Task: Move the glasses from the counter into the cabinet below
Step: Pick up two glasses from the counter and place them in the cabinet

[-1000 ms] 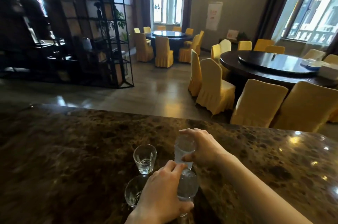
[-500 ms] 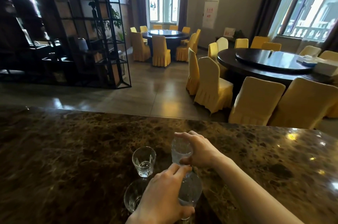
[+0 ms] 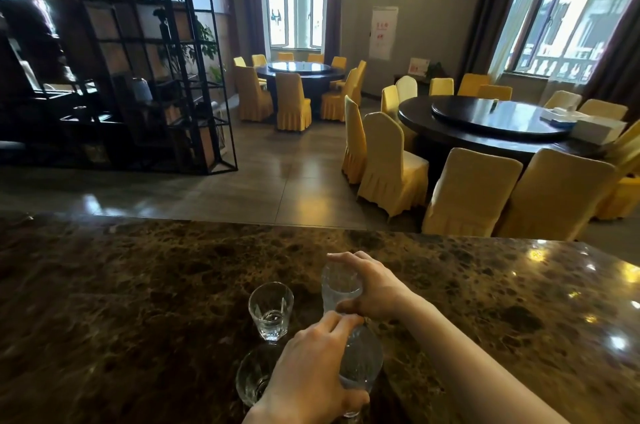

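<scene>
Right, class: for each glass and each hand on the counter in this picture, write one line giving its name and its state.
Far left glass: upright on the marble counter, free, apparently empty.
Near left glass: on the counter, untouched, partly hidden by the left hand.
Far right glass: upright, gripped by the right hand.
Near right glass: gripped by the left hand.
</scene>
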The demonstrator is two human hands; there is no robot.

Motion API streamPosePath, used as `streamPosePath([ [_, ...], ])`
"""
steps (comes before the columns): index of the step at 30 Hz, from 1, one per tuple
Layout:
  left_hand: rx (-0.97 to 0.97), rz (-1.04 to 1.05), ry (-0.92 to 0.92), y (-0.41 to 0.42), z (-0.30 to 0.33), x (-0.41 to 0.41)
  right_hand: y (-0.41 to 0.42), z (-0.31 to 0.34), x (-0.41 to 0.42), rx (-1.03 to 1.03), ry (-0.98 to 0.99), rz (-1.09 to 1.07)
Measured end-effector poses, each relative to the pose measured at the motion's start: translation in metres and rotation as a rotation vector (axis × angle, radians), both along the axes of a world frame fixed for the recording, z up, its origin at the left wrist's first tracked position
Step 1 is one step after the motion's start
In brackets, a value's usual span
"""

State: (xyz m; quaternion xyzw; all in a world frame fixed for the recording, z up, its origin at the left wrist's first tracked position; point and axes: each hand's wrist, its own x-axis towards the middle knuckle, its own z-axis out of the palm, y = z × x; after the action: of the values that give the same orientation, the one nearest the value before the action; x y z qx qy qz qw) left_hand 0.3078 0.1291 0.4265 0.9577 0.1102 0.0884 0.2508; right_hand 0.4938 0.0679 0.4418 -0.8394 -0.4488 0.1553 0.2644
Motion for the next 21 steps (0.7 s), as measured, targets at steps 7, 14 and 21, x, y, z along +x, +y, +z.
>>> streamPosePath([
  [7, 0.020, -0.007, -0.016, -0.001, -0.003, 0.000, -0.006, 0.005, -0.006, 0.005, 0.023, -0.017],
  [14, 0.000, -0.030, -0.028, -0.002, 0.000, -0.001, -0.033, 0.013, -0.020, 0.048, 0.047, -0.118],
  [21, 0.010, -0.050, -0.040, 0.000, 0.010, -0.019, -0.066, 0.033, -0.053, 0.121, -0.066, -0.298],
])
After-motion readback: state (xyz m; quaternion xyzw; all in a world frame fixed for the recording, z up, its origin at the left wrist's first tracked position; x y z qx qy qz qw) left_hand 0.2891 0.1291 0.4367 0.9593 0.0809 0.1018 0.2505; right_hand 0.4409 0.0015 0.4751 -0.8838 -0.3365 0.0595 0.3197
